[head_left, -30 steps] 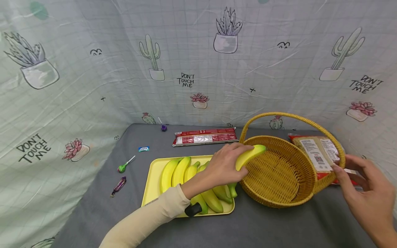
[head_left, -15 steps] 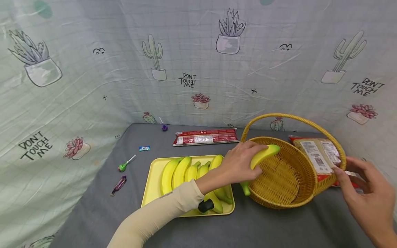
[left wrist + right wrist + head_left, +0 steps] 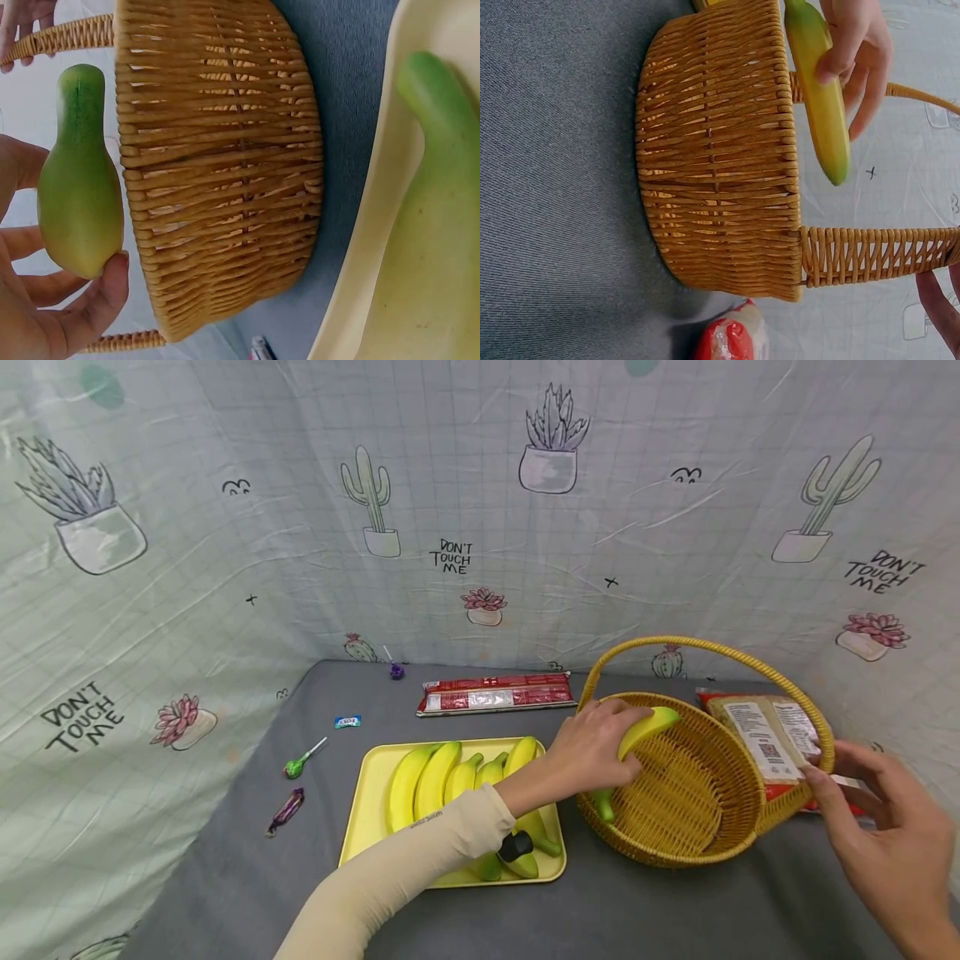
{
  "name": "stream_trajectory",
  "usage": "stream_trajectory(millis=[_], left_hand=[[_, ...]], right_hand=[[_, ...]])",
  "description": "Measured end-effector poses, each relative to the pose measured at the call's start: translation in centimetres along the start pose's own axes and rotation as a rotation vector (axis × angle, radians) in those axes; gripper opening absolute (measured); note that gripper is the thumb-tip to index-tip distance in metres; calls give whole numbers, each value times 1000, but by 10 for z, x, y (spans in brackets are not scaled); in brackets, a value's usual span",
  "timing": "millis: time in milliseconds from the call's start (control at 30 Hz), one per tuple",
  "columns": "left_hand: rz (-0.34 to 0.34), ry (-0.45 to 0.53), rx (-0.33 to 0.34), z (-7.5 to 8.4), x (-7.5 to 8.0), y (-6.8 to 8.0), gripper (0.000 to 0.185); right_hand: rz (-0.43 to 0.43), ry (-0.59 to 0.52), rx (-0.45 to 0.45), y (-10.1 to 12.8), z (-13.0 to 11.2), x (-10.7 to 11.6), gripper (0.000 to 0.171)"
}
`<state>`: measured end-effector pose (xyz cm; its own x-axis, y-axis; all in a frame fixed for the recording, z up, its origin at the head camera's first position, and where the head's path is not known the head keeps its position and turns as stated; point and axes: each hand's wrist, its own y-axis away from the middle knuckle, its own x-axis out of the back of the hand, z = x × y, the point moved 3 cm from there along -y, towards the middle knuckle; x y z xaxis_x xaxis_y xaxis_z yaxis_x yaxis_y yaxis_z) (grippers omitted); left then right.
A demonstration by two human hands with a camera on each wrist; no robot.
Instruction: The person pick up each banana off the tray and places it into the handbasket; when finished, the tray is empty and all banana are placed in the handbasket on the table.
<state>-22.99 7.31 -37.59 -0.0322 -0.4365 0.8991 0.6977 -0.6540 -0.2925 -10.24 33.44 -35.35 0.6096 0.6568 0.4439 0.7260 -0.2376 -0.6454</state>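
Note:
My left hand (image 3: 592,747) grips a yellow banana (image 3: 648,731) with green ends, over the left part of a round wicker basket (image 3: 667,814). In the right wrist view the banana (image 3: 817,97) hangs just above the basket's rim, thumb on one side and fingers behind. At the right, my right hand (image 3: 892,827) pinches the basket's tall arched handle (image 3: 823,727) between thumb and fingers. The basket's woven floor shows bare. Left of it, a pale yellow tray (image 3: 360,843) bears several bananas (image 3: 408,781), partly hidden under my left forearm.
Behind the tray lies a long red packet (image 3: 495,693). A clear-and-red bag (image 3: 765,735) lies behind the basket's right side. Toward the left are a green lollipop (image 3: 295,767), a purple-wrapped candy (image 3: 287,810), a small blue packet (image 3: 347,722) and a purple lollipop (image 3: 396,671).
My left hand has carried the banana rightward from above the tray's right edge to above the basket. My right hand has stayed on the handle.

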Motion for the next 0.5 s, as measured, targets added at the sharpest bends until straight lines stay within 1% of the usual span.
stream_trajectory(millis=[300, 500], left_hand=[[-29, -60, 14, -6, -9, -11, 67], [-84, -121, 27, -7, -17, -21, 68]], right_hand=[[16, 4, -1, 0, 4, -2, 46], [12, -4, 12, 0, 4, -1, 45]])
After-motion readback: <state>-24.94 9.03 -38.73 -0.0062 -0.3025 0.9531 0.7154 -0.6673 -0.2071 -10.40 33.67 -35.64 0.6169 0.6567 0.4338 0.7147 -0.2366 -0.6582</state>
